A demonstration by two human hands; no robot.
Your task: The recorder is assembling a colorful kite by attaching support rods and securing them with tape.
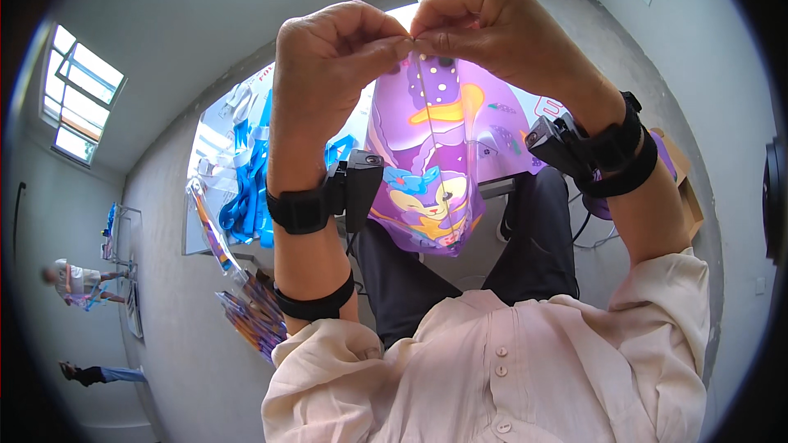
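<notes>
My left hand (pixel 336 49) and my right hand (pixel 501 29) are raised in front of me, thumbs and forefingers pinched, with the fingertips meeting. What lies between them is too small to make out. Directly below the fingertips is a purple cartoon-printed sheet or bag (pixel 423 139), showing an animal face, a yellow band and white dots. A thin dark line runs down its middle from near the pinch. Its lower end reaches over my lap, and its top is partly hidden behind my fingers. Each wrist wears a black strap with a small device.
Blue ribbons (pixel 246 184) and white ribbons (pixel 220 168) lie on the table at left. Below them is a stack of colourful printed pieces (pixel 250 316). A cardboard box (pixel 688 189) stands at right. Another person (pixel 78 279) is far off at left.
</notes>
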